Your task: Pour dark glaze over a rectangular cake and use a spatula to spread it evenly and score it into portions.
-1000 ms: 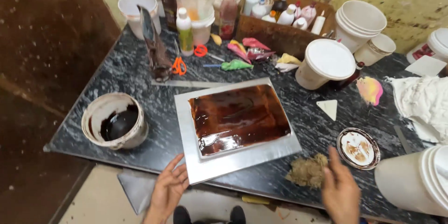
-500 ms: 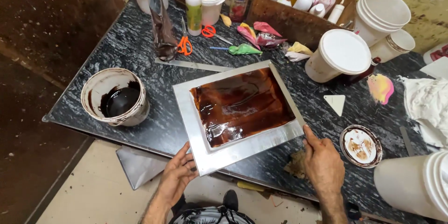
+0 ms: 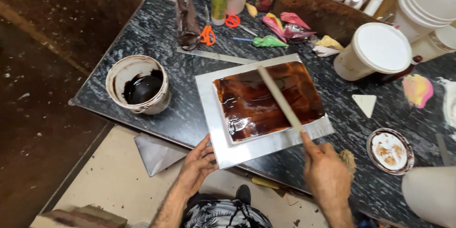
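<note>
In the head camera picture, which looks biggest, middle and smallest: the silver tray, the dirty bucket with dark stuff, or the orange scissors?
1. Silver tray, clearly the largest.
2. Dirty bucket of dark liquid.
3. Orange scissors, smallest, though they lie a little farther from the camera.

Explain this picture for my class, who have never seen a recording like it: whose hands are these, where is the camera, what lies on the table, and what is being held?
The camera sits on a person's head and looks down, so the two bare hands are the wearer's own. The left hand touches the near corner of a silvery tray holding glossy dark brown liquid. The right hand grips a long flat stick, held over the liquid. They lie on a dark marble table. Beside the tray stands a bucket with dark liquid inside. Farther back are orange scissors, bottles, a lidded white tub and stacked white tubs.
</note>
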